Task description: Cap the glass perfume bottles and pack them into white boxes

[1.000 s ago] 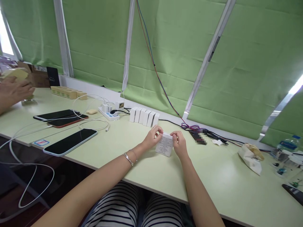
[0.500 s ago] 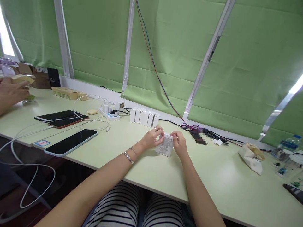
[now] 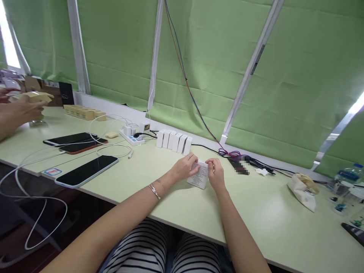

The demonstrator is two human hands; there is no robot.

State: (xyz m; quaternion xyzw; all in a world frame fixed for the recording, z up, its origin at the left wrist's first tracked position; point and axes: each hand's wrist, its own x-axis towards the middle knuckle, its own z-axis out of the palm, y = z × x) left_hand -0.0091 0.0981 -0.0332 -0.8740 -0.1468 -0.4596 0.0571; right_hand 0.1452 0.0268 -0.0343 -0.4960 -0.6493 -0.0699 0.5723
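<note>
A small white box [image 3: 199, 177] with fine print on its near face stands on the pale green desk [image 3: 176, 201]. My left hand [image 3: 183, 167] curls round its left side, fingers pinched at the top edge. My right hand [image 3: 215, 173] grips the right side, thumb and fingers closed on the top. A bracelet shows on my left wrist. A row of several similar white boxes [image 3: 174, 140] stands just behind my hands, near the wall.
Three phones [image 3: 85, 170] lie at the left with white cables [image 3: 113, 149] and a power strip [image 3: 132, 137]. Another person's hands [image 3: 19, 110] hold a tan box at far left, near a row of tan boxes [image 3: 84, 113]. A crumpled bag [image 3: 303, 187] and bottles sit at right.
My left fingers have shifted slightly on the top of the box, which now tilts a little. The other person's hands at far left raised their tan box.
</note>
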